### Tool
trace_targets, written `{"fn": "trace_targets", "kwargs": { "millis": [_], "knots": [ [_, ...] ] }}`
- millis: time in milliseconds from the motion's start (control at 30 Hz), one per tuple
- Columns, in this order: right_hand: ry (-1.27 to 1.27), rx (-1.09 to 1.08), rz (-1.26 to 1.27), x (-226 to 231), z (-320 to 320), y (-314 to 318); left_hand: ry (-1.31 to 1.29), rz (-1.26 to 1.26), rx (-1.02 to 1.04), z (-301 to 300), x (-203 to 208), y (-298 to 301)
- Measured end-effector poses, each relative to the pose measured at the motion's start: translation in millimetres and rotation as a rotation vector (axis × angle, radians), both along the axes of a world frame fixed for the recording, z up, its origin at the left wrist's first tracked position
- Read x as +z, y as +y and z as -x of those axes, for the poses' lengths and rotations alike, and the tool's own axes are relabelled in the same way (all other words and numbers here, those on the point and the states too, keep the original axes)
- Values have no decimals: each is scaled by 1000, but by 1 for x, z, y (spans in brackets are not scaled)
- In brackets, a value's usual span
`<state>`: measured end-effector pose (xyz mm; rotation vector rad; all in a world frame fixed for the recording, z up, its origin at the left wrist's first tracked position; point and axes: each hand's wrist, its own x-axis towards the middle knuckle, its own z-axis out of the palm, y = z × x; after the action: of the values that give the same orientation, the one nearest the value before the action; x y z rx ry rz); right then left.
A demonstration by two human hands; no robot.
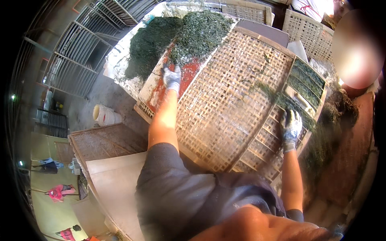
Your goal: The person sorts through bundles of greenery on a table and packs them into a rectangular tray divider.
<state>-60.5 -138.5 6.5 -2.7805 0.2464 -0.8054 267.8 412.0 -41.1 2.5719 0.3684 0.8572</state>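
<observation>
My left hand [171,78], in a pale work glove with dark fingertips, reaches over a red board [188,77], just below a heap of dark green shredded, seaweed-like material [203,36]. Its fingers are apart, with nothing visible in them. My right hand [292,126], gloved alike, is at a narrow wooden grid frame [257,146] along the right side of a woven bamboo mat [225,96]. Its fingers are spread beside green shreds [307,119]. Farther up, more shreds fill the frame's far compartments [306,80], where a pale wooden piece [300,99] lies.
Another woven panel [307,34] stands at the back right, near a person in white [313,8]. A white bucket [107,115] is on the floor at left, beyond a framed panel [108,142] and a pale board [116,172]. Metal racks [74,60] stand far left.
</observation>
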Motion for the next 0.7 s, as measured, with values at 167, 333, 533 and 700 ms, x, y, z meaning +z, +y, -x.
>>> {"fn": "trace_targets", "kwargs": {
  "millis": [167,333,533,700],
  "knots": [
    [60,-31,51,-4,-3,-2,468,93,-265,-125,10,13],
    [108,-52,131,2,10,-6,578,-76,-306,-134,61,-54],
    [107,-76,75,-7,3,0,467,549,-546,-145,69,8],
    [72,-8,11,-8,-25,19,292,311,-286,-143,50,94]
  ]
}}
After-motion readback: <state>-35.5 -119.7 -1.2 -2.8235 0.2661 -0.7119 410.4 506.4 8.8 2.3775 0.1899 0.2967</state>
